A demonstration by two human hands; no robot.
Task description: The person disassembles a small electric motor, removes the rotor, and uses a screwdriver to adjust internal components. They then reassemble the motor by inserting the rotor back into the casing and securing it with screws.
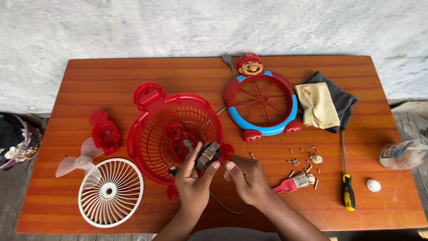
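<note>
My left hand [191, 180] grips a small fan motor [207, 155] with copper windings, holding it over the rim of the red fan housing [151, 134], whose grille faces up. My right hand [247, 176] pinches a thin wire or small part at the motor's right side. A dark cord [225, 206] loops out below my hands. The red and blue front frame [262, 102], topped by a cartoon figure's head, lies further back on the orange wooden table [89, 80].
A white grille [110, 193], translucent fan blades [76, 164] and a red cover piece [106, 134] lie at the left. To the right are several loose screws [303, 156], a red brush [292, 183], a yellow-handled screwdriver [347, 189], folded cloths [325, 105], a white knob [373, 184] and a plastic bottle [403, 154].
</note>
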